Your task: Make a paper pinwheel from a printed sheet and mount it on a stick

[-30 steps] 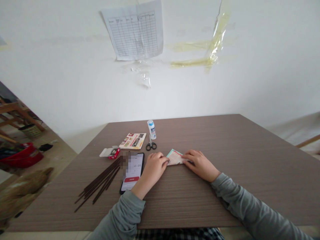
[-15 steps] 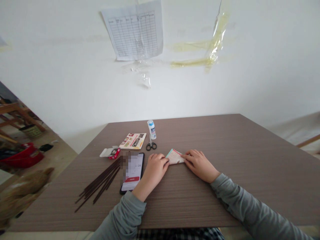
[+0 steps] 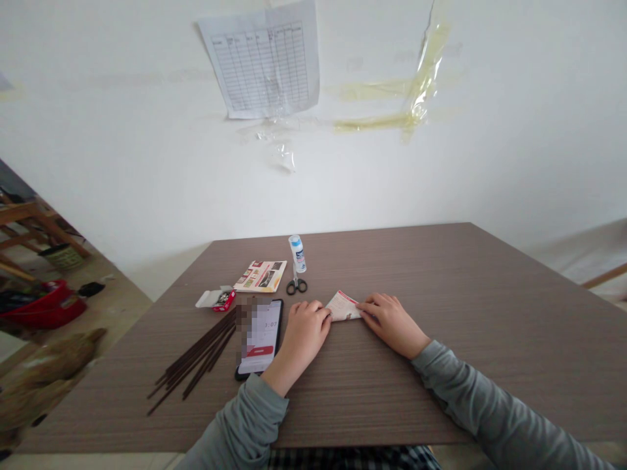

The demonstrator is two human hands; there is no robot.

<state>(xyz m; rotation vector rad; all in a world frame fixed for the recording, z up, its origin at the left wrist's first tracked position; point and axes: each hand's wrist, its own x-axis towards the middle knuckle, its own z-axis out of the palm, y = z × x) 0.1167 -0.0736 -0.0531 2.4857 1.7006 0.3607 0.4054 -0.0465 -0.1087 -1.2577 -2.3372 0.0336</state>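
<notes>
A small piece of printed paper (image 3: 344, 307), folded into a rough triangle, lies on the table between my hands. My left hand (image 3: 307, 326) pinches its left corner, the fingers bent over the edge. At the right corner, my right hand (image 3: 388, 320) has its thumb and fingers closed on the paper. A red stripe runs along the upper right edge of the fold. My fingers hide both side corners. Close to my left wrist lies a phone (image 3: 262, 339) with a lit screen.
Left of my hands are thin dark sticks (image 3: 196, 356), an opened small red and white box (image 3: 224, 300) and a printed leaflet (image 3: 259, 276). Scissors (image 3: 296, 285) and a white glue stick (image 3: 297, 253) stand beyond the paper. A wall rises behind the table (image 3: 441, 274).
The teal edge on the paper's left side no longer shows; the paper's top looks slightly shifted. Both hands stay nearly in place.
</notes>
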